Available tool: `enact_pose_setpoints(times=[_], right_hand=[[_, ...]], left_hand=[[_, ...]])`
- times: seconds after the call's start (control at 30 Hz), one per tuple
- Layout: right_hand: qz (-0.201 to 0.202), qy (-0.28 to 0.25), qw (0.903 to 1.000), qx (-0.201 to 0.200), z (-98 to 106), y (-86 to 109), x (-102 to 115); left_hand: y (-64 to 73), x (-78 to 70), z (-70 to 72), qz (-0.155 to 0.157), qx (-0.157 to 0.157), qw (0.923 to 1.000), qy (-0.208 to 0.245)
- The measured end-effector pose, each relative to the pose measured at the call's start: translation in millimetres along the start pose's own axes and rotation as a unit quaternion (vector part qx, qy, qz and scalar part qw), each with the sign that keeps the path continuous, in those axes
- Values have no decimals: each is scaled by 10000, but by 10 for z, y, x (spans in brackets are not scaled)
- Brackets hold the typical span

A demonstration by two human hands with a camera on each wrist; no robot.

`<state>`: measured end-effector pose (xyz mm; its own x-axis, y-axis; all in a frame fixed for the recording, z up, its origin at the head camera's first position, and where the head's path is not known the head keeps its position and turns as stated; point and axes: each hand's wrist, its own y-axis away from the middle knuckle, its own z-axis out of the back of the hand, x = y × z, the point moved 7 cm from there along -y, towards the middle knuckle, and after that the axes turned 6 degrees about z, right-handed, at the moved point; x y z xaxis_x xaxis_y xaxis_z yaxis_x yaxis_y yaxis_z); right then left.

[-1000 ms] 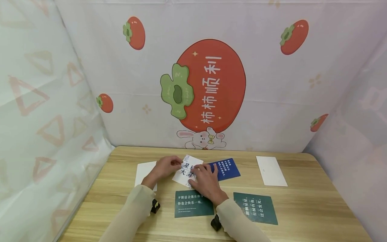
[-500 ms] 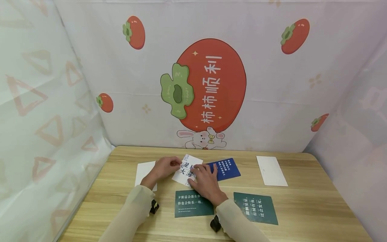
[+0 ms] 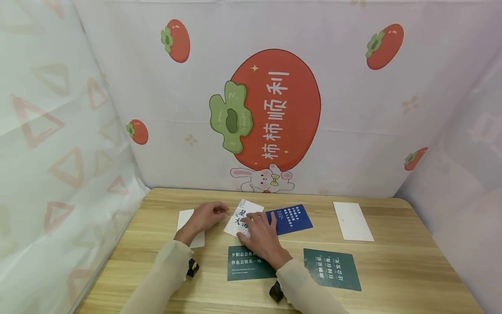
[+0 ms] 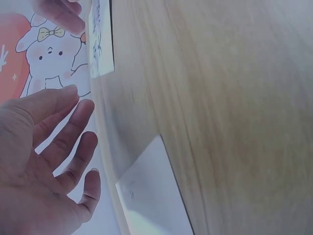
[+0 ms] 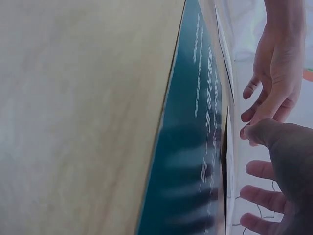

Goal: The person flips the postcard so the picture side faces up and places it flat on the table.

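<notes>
A white card with dark lettering (image 3: 250, 207) lies at a slant on the table. Over its lower right part is my right hand (image 3: 262, 237), fingers spread and slightly bent. My left hand (image 3: 205, 218) is just left of that card, above a plain white card (image 3: 185, 217) that it partly covers. Loosely curved, empty fingers of the left hand (image 4: 44, 152) show in the left wrist view. A blue card (image 3: 295, 219) lies right of the lettered one. Below the right hand is a green card (image 3: 242, 265), its right part hidden by the wrist.
Another green card (image 3: 340, 271) lies to the right on the wooden table (image 3: 400, 261). Behind it, nearer the back edge, is a second plain white card (image 3: 353, 221). A printed cloth (image 3: 345, 161) hangs along the table's back edge, with cloth on both sides.
My left hand has drawn back to the left, away from the lettered card's edge. My right hand has shifted slightly left over that card. The cards stay where they were.
</notes>
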<state>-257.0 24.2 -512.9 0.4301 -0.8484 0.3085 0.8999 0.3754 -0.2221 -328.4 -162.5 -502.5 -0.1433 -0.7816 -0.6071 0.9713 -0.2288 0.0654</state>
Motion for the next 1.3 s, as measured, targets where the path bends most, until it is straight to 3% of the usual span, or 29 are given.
enact_pose_setpoints(times=[0.33, 0.6, 0.83, 1.3], right_hand=[[34, 166, 9998, 36, -16, -14, 100], [228, 127, 9996, -45, -28, -28, 286], [306, 392, 9987, 64, -68, -75, 401], [359, 377, 9985, 162, -56, -158, 573]], left_hand=[[54, 143, 134, 79, -93, 9999, -90], [116, 311, 338, 131, -209, 9992, -318], [163, 436, 483, 155, -212, 9987, -429], [204, 627, 700, 404, -319, 9969, -601]])
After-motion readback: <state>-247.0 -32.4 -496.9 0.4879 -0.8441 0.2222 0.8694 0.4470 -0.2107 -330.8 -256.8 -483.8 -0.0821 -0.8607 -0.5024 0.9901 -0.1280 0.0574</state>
